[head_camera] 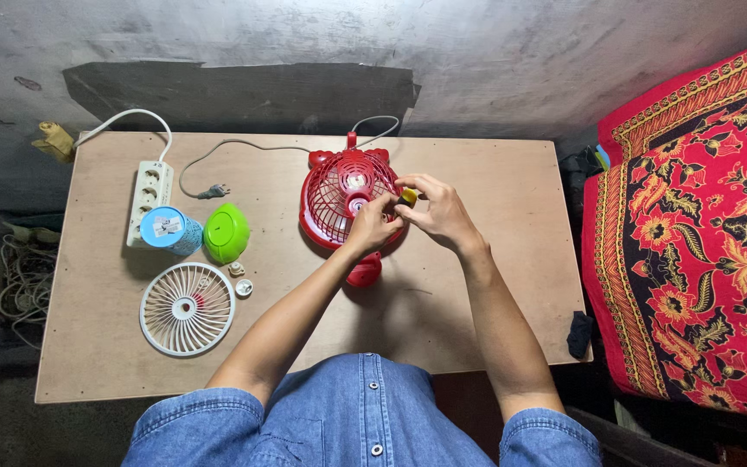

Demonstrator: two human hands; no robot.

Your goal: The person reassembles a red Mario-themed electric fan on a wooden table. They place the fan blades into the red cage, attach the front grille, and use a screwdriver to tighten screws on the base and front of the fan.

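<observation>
A small red fan [336, 201] lies on its back on the wooden table [477, 294], rear grille up and motor hub showing. My left hand [372, 227] rests on the fan's right rim, fingers pinched near the hub. Over the same rim, my right hand [438, 212] grips a yellow-and-black tool handle [406, 198], likely a screwdriver, its tip pointing toward the fan's middle.
At the table's left are a white fan grille [187, 309], a green fan cap [226, 233], a blue cylinder [170, 231], two small white parts [240, 278], a white power strip [150, 195] and the fan's grey plug [214, 191]. A red patterned cloth [693, 233] is at right.
</observation>
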